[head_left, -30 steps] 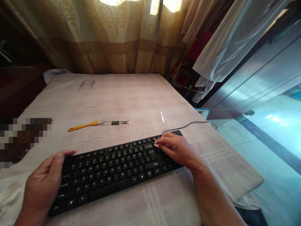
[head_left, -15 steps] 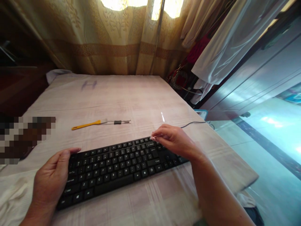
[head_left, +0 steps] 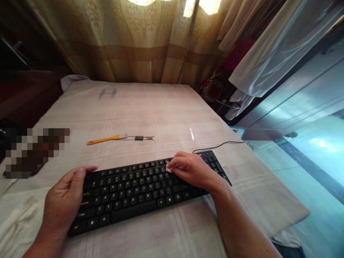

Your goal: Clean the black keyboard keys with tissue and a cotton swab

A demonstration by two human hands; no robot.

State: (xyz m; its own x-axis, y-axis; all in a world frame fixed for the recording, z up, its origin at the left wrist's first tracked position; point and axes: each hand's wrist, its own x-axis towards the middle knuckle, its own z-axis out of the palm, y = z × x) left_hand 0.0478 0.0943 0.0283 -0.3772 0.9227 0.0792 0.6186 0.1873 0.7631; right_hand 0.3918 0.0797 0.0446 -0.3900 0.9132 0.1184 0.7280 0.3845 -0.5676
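Observation:
A black keyboard (head_left: pixel 129 193) lies at a slight slant on the cloth-covered table. Its left end is in the grip of my left hand (head_left: pixel 64 195), thumb along the edge and fingers partly hidden. Over the right part of the keys is my right hand (head_left: pixel 192 170), fingertips pinched on a small crumpled pinkish-white tissue (head_left: pixel 168 167). The tissue touches the keys near the upper rows. My right hand and wrist cover some keys between the letters and the number pad.
Beyond the keyboard lie a yellow-handled brush (head_left: pixel 103 140) and a thin wire tool with a black sleeve (head_left: pixel 139 138). The keyboard's cable (head_left: pixel 220 145) runs off the right edge. A white cloth (head_left: pixel 24 222) lies at the left front. Curtains (head_left: pixel 129 43) hang behind.
My right hand has moved the tissue from the keyboard's top edge down and left onto the keys. My left hand keeps its hold. The whole view has shifted slightly.

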